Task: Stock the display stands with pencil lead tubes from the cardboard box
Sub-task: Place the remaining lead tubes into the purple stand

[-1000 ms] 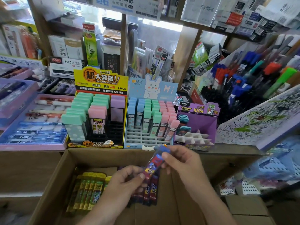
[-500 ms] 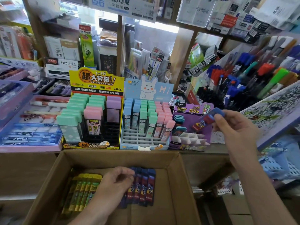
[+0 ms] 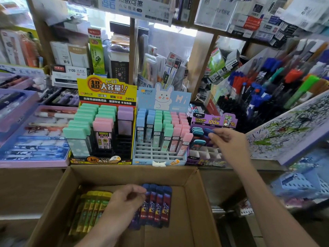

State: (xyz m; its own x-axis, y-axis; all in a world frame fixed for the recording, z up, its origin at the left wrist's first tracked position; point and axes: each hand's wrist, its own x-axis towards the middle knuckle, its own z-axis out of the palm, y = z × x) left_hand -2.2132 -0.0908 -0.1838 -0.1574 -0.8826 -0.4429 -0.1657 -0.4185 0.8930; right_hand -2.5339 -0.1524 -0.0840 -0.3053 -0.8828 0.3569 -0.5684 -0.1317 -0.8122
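My right hand (image 3: pixel 227 141) pinches a blue-capped lead tube (image 3: pixel 208 131) and holds it over the slots of the purple display stand (image 3: pixel 211 157), beside two teal-capped tubes (image 3: pixel 197 131) standing there. My left hand (image 3: pixel 124 200) reaches into the cardboard box (image 3: pixel 201 202), fingers curled on the row of blue-and-red lead tubes (image 3: pixel 158 205) lying flat. Yellow-green tubes (image 3: pixel 92 209) lie to its left in the box. The yellow stand (image 3: pixel 105 122) and the blue bunny stand (image 3: pixel 160 132) hold pastel tubes, with empty slots in front.
Purple pen trays (image 3: pixel 33 139) sit to the left on the counter. A slanted scribble pad (image 3: pixel 288 129) and racks of markers (image 3: pixel 277 82) rise at the right. Shelves of boxed stationery (image 3: pixel 74 59) stand behind the stands. Blue baskets (image 3: pixel 299 182) lie lower right.
My right hand carried the blue-capped tube from above the box up and right, then down onto the purple stand. My left hand dropped back onto the blue tubes in the box.
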